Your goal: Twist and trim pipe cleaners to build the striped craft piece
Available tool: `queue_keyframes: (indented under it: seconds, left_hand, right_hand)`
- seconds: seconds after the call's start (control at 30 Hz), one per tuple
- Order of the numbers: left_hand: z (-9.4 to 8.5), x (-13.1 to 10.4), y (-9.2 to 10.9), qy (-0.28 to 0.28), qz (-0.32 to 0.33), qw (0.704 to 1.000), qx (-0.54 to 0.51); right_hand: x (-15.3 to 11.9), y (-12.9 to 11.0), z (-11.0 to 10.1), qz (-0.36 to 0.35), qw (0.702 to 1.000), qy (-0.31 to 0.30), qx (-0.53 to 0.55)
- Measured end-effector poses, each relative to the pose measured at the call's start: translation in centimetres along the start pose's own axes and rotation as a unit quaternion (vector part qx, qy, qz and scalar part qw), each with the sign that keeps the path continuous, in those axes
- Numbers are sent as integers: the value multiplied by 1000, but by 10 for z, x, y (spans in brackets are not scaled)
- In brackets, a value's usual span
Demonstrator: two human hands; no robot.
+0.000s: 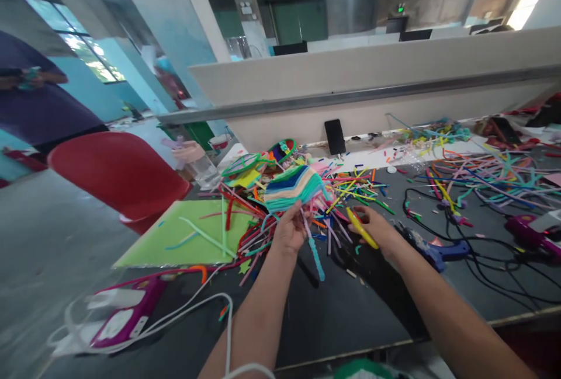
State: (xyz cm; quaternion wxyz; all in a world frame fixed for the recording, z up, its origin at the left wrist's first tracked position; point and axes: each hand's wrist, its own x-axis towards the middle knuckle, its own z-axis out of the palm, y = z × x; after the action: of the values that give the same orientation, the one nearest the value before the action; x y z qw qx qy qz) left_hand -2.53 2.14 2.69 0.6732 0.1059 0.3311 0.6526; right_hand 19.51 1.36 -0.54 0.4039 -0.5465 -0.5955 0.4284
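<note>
My left hand (289,230) holds up a striped fan-shaped piece (293,187) made of pastel pipe cleaners in cream, green, blue and teal, with loose pipe-cleaner ends trailing below it. My right hand (377,230) grips yellow-handled scissors (362,228) just to the right of that piece. Both hands hover over a dark worktable (333,315) amid a heap of coloured pipe cleaners (346,189).
A green sheet (184,236) lies at left, with a pink glue gun (125,320) and white cord in front. A blue glue gun (438,249) and black cables lie at right, another pink one (532,236) beyond. A phone (335,136) leans on the white partition. A red chair (118,174) stands left.
</note>
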Motion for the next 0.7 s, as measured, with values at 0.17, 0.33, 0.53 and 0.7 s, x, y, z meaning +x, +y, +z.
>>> queue_keyframes:
  seconds: [0.17,0.33,0.53,0.7]
  left_hand:
    - [2,-1,3,14,4,1000,-7]
    - [2,-1,2,14,3,1000,-20]
    - [1,0,7,18,27,998,-56]
    - [1,-1,14,9,80,995,-63]
  right_hand:
    - [-15,-18,-3,16,967,-98,235]
    - [-24,-23,-2,-69,944,-149,287]
    - [-33,-24,-4,-56,903,-241,351]
    - [-40,-21,0,-2,851,-351,391]
